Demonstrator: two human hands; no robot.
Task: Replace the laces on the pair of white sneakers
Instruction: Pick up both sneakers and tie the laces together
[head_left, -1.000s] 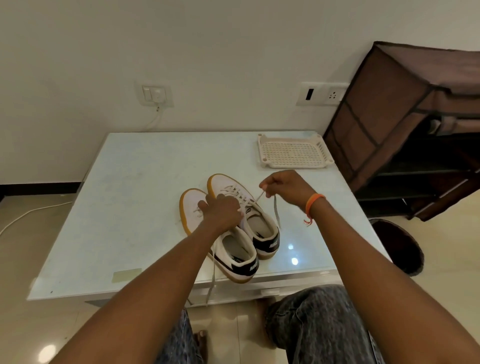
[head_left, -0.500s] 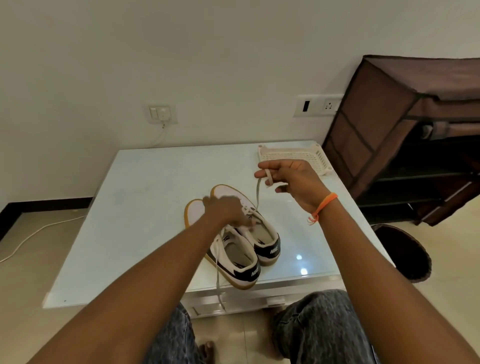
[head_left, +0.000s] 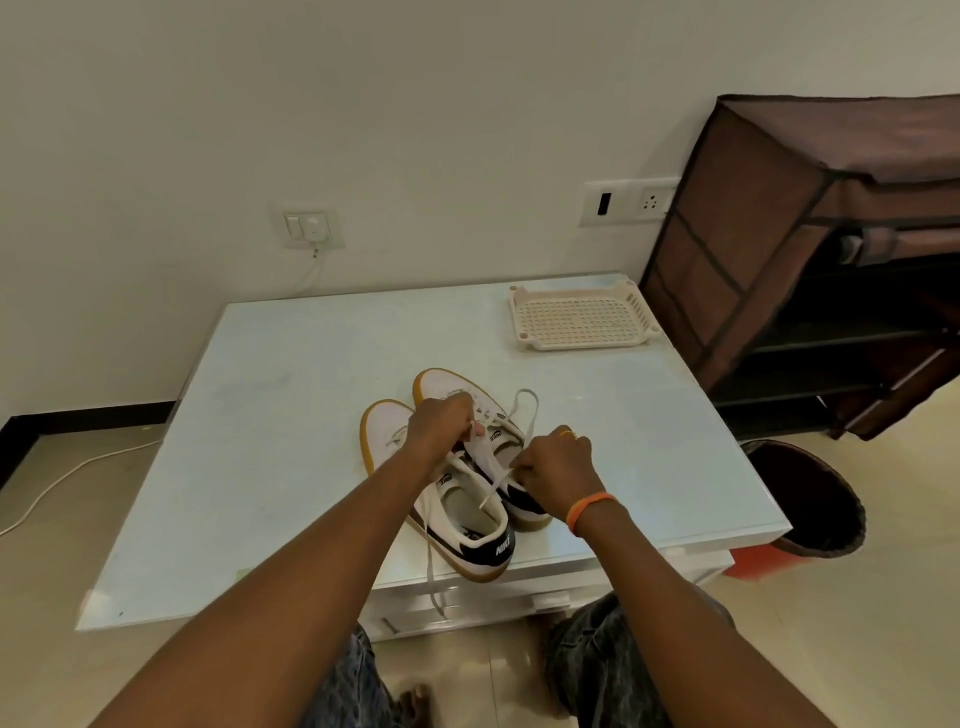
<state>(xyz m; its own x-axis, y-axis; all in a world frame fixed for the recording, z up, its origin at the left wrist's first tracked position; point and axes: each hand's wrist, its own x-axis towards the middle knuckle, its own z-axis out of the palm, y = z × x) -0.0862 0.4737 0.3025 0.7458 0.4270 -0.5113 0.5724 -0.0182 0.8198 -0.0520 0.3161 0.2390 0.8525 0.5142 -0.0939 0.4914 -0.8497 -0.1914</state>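
Two white sneakers with gum soles and black heel tabs lie side by side on the pale table (head_left: 270, 447). The left sneaker (head_left: 467, 525) is nearer me, and its lace hangs over the table's front edge. The right sneaker (head_left: 447, 384) lies beyond it, partly hidden by my hands. My left hand (head_left: 441, 421) grips the right sneaker at its eyelets. My right hand (head_left: 553, 470) pinches that shoe's white lace (head_left: 524, 415), which loops up and back over the shoe.
A cream perforated tray (head_left: 579, 319) sits at the table's far right corner. A brown fabric shoe rack (head_left: 810, 260) stands to the right, with a dark bin (head_left: 810, 499) on the floor below it. A white cable (head_left: 67, 473) runs along the floor at left.
My right hand has come down from above the tray to beside the right sneaker's heel, still pinching the lace. The lace now forms a loop. My left hand stays on the eyelets.
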